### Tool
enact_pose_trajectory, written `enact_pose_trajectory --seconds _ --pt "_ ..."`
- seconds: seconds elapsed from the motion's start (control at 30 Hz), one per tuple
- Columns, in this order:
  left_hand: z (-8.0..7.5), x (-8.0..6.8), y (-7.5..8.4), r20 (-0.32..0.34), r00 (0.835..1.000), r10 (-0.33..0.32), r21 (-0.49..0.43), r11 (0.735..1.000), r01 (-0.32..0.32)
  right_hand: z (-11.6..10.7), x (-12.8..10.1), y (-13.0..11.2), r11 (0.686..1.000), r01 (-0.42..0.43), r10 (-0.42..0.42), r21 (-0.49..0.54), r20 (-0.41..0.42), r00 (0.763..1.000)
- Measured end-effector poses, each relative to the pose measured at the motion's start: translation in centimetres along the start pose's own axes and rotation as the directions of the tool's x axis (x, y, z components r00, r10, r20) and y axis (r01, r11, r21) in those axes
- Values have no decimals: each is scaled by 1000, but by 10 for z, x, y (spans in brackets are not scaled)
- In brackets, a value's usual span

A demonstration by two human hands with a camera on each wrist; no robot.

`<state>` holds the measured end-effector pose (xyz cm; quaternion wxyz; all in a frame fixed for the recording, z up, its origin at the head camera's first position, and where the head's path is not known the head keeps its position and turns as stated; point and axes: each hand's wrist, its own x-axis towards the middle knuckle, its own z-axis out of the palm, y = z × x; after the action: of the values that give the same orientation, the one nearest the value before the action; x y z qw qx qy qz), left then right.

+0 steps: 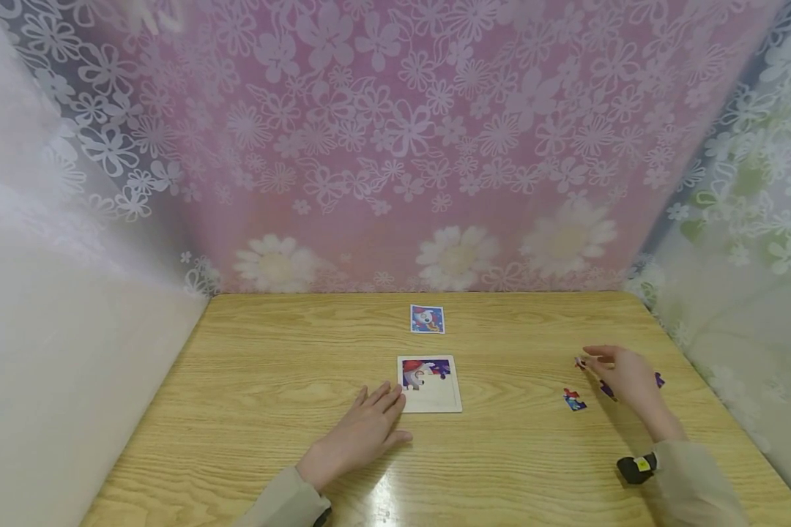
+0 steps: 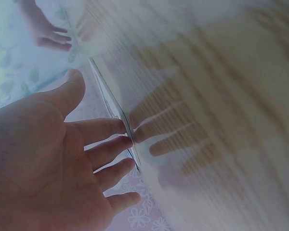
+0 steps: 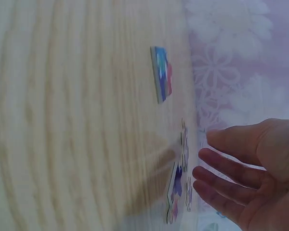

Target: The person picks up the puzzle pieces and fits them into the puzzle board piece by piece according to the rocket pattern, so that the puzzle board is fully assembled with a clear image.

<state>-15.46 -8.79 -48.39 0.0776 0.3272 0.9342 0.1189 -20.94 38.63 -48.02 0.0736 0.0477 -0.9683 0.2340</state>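
Note:
A square white-framed puzzle board (image 1: 435, 402) lies on the table, its upper part filled with pieces showing a white character in a red hat. At its left edge rest the straight, spread fingertips of my left hand (image 1: 361, 432); the left wrist view has them right at the rim of the board (image 2: 116, 103). My right hand (image 1: 628, 377) reaches over loose puzzle pieces at the right, thumb and forefinger right by a small piece (image 1: 579, 363). In the right wrist view a gap separates the thumb from the loosely extended fingers of this hand (image 3: 250, 168).
A small picture card (image 1: 427, 320) lies behind the board. Near the right hand are a red-and-blue piece (image 1: 574, 400), a dark purple piece (image 1: 608, 390) and another purple piece (image 1: 660, 380). Flowered curtains (image 1: 402, 146) hang behind the wooden table (image 1: 270, 366) and along its sides.

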Motion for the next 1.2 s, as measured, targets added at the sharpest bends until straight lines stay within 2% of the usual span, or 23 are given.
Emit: enact_pose_trajectory --seconds 0.27,0.5,0.83,0.97,1.2 --pt "1 1 0 3 1000 -14 8 1000 14 1 7 7 997 -10 14 -72 57 998" --pt "2 1 1 15 1000 -23 15 1000 23 1 8 11 997 19 -14 -71 75 997" --pt "3 2 0 10 1000 -21 28 999 21 6 13 17 991 84 -82 -107 29 996" --pt "4 2 -1 15 1000 -24 33 999 24 6 15 16 992 84 -83 -90 6 996" --pt "2 1 0 18 999 -31 25 999 31 6 12 13 999 14 -13 39 -8 1000"
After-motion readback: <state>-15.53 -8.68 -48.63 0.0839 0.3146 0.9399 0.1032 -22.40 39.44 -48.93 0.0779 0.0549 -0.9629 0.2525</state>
